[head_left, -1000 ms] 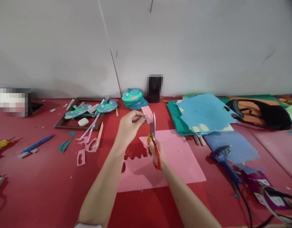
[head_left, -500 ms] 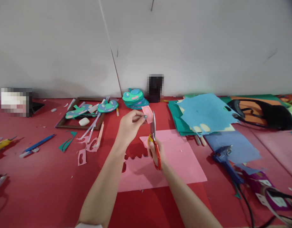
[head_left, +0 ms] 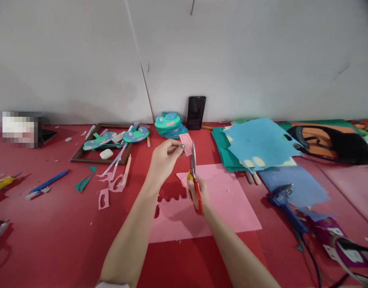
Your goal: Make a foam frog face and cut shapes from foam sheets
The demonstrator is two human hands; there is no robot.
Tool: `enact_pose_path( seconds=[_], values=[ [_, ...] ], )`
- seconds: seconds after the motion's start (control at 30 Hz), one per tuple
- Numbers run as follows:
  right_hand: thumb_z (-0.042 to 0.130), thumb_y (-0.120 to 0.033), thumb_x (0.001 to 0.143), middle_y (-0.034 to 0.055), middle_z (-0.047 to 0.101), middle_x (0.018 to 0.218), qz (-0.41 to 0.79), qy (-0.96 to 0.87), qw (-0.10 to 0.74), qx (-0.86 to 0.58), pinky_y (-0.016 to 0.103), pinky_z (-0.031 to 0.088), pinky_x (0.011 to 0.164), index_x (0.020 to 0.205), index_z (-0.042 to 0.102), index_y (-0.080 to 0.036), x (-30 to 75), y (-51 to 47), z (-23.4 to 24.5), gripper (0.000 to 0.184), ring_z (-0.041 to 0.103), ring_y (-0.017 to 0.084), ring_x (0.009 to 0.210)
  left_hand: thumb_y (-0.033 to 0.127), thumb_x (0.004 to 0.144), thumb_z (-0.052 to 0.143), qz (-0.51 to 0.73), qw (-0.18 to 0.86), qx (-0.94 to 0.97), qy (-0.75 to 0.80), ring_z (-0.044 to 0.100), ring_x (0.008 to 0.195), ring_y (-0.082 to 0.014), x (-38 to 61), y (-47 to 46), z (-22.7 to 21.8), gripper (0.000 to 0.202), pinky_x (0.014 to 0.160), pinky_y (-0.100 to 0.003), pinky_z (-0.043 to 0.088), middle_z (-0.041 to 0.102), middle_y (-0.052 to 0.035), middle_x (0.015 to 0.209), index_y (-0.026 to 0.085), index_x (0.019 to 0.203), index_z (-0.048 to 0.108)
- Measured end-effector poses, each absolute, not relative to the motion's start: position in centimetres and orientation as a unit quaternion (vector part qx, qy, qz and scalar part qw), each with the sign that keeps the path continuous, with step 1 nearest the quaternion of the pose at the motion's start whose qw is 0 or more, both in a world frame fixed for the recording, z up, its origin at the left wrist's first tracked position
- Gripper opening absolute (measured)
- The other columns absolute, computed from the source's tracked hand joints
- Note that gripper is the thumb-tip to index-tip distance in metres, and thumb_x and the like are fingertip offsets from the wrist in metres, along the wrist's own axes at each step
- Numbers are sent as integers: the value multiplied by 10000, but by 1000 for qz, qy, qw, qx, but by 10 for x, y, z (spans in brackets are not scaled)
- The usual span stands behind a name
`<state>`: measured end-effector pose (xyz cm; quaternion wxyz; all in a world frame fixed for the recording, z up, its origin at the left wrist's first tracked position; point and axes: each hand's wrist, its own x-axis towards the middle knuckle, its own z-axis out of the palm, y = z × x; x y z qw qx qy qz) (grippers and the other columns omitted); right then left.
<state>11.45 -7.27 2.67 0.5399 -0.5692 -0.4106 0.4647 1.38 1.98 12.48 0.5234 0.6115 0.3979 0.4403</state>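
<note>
My left hand (head_left: 168,157) pinches a small piece of pink felt-like sheet (head_left: 186,143) between thumb and fingers, with a faint curved outline on it. My right hand (head_left: 197,191) is wrapped round red-and-yellow handled scissors (head_left: 197,188). Their blades point up and lie right beside the small piece's right edge; whether they touch it I cannot tell. Under my hands lies a large pink sheet (head_left: 228,200) with a scalloped cut edge. Beyond my left hand is a stack of green and blue frog-like cutouts (head_left: 169,125).
A wooden frame (head_left: 78,155) with two cutouts, a white eraser (head_left: 106,154) and clear sticks is at left, near pink scraps (head_left: 104,199). A phone (head_left: 196,113) leans on the wall. Blue sheets (head_left: 255,140), a blue glue gun (head_left: 287,206) and cables are at right.
Almost nothing differs. Both hands, the small pink piece and the scissors keep practically the same positions, and the view has shifted very slightly.
</note>
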Motion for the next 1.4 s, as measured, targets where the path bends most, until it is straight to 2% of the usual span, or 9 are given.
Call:
enact_pose_path(
  seconds=[0.4, 1.07, 1.4],
  values=[
    [530, -481, 773, -105, 330, 395, 486, -387, 530, -577, 203, 216, 334, 640, 315, -231, 113, -75, 30, 356, 301, 57, 318, 304, 780, 593, 442, 540, 599, 393, 672, 756, -180, 13, 19, 126, 125, 777, -353, 540, 678, -24, 744, 179, 782, 591],
    [525, -561, 764, -116, 314, 389, 506, -367, 522, -580, 200, 228, 292, 663, 316, -237, 112, -76, 25, 399, 286, 58, 286, 314, 791, 566, 442, 497, 624, 411, 661, 757, -179, 12, 21, 125, 124, 768, -343, 531, 663, -21, 760, 192, 794, 590],
    [495, -500, 797, -86, 328, 430, 475, -408, 519, -582, 213, 248, 369, 629, 323, -228, 114, -74, 31, 364, 312, 69, 373, 318, 788, 572, 438, 462, 643, 426, 650, 726, -163, 10, 23, 124, 130, 751, -313, 515, 661, -14, 739, 191, 790, 597]
  ],
)
